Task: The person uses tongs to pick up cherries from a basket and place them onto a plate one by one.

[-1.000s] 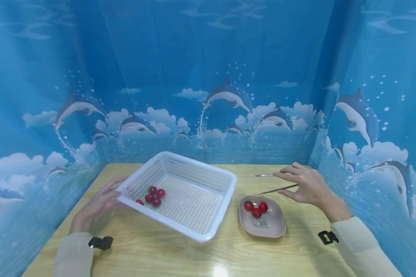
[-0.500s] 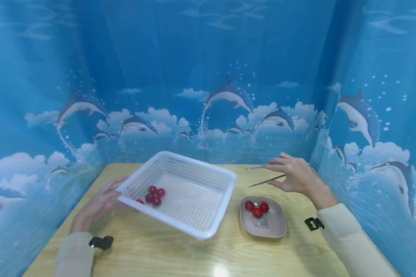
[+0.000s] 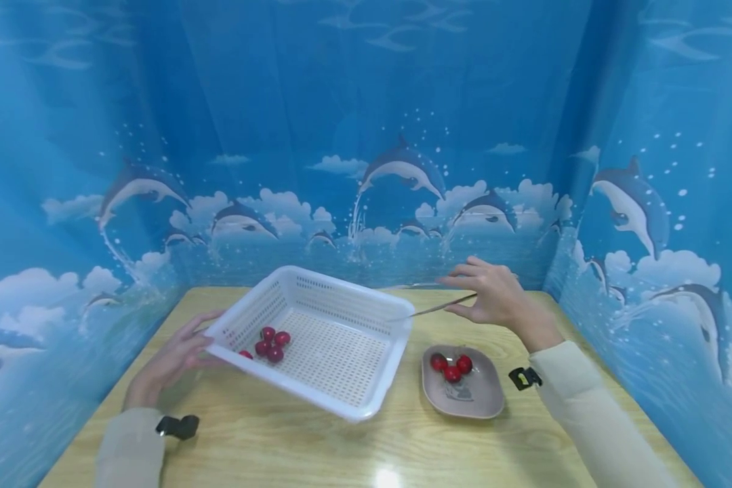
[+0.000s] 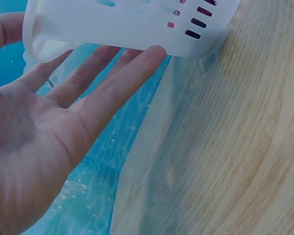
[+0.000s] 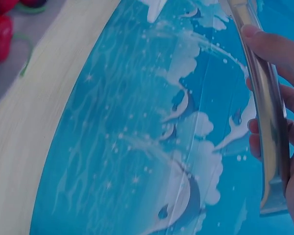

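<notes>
My left hand (image 3: 173,356) holds the white perforated plastic basket (image 3: 323,352) by its left end, thumb at the rim and fingers underneath, as the left wrist view shows. The basket is tilted. Several red cherries (image 3: 274,354) lie together towards its left side. My right hand (image 3: 494,298) grips metal tongs (image 5: 267,112), thumb on one arm and fingers on the other. In the head view the tongs' arms are spread apart, their tips pointing at the basket's right rim with nothing between them.
A small pinkish-brown dish (image 3: 484,396) with 3 cherries (image 3: 452,374) sits on the wooden table (image 3: 280,447), right of the basket and below my right hand. A blue dolphin-print curtain (image 3: 366,135) encloses the back and sides.
My right hand has moved left and slightly away from me with the spread tongs, from above the dish to the basket's right rim. The left hand and basket have stayed in place.
</notes>
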Available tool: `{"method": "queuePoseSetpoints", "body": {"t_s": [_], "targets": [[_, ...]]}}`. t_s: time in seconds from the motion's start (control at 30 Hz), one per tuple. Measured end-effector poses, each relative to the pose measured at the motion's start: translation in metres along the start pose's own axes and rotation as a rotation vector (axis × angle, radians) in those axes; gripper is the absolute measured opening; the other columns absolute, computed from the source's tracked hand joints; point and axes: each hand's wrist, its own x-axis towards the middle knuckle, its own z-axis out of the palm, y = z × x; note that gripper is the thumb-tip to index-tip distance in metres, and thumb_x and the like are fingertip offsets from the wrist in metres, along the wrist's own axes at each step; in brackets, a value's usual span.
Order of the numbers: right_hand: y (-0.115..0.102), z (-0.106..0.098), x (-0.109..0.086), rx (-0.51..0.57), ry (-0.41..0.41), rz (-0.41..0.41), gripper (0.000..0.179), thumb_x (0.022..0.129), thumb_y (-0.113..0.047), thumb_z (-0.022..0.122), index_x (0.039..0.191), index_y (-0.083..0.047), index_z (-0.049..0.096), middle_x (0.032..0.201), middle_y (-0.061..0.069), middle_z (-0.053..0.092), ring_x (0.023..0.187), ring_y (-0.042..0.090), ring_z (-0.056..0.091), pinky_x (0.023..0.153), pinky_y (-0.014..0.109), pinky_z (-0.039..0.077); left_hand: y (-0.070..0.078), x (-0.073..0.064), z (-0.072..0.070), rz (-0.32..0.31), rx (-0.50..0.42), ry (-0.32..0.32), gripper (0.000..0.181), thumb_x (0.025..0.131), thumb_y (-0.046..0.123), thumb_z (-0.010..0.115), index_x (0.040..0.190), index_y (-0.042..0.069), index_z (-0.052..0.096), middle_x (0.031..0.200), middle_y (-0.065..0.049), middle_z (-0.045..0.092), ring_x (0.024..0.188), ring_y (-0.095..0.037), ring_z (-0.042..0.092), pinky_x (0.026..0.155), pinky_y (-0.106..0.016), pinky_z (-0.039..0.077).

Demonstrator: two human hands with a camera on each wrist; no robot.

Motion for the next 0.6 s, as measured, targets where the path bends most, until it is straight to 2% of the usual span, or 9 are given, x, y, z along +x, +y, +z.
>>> {"method": "queuePoseSetpoints", "body": {"t_s": [0.07,0.2,0.33,0.6], "targets": [[-0.004,0.004,0.009,0.011,-0.009,0.000,0.049,0.071,-0.034,0.093,0.115,-0.017,0.080,0.105,0.004,0.079,0.088,0.021,0.067,0.048,0.024,0.046,0.000,0.001,0.001,-0.026,0.019,0.022,0.054,0.110,0.005,0.037,0.162,0.014,0.026,0.141,0.009,0.057,0.123,-0.015,0.066,0.101,-0.051,0.060],[-0.010,0.013,0.027,0.038,-0.029,0.000,0.047,0.073,-0.034,0.092,0.116,-0.018,0.080,0.108,0.003,0.079,0.091,0.022,0.068,0.048,0.022,0.045,0.000,0.002,0.003,-0.058,0.044,0.045,0.055,0.110,0.009,0.040,0.162,0.013,0.024,0.140,0.009,0.057,0.122,-0.015,0.066,0.101,-0.056,0.059],[-0.015,0.020,0.044,0.056,-0.052,0.002,0.046,0.075,-0.035,0.092,0.117,-0.020,0.079,0.109,0.002,0.079,0.095,0.022,0.069,0.052,0.026,0.051,0.000,0.003,0.003,-0.047,0.038,0.035,0.055,0.110,0.007,0.040,0.162,0.010,0.022,0.139,0.008,0.057,0.122,-0.015,0.066,0.101,-0.058,0.058],[-0.024,0.032,0.071,0.079,-0.085,-0.019,0.045,0.078,-0.037,0.090,0.118,-0.021,0.079,0.108,0.000,0.078,0.095,0.019,0.068,0.062,0.029,0.058,0.000,0.003,0.005,-0.049,0.046,0.048,0.056,0.109,0.008,0.041,0.162,0.011,0.023,0.139,0.009,0.056,0.122,-0.013,0.066,0.101,-0.056,0.059]]}}
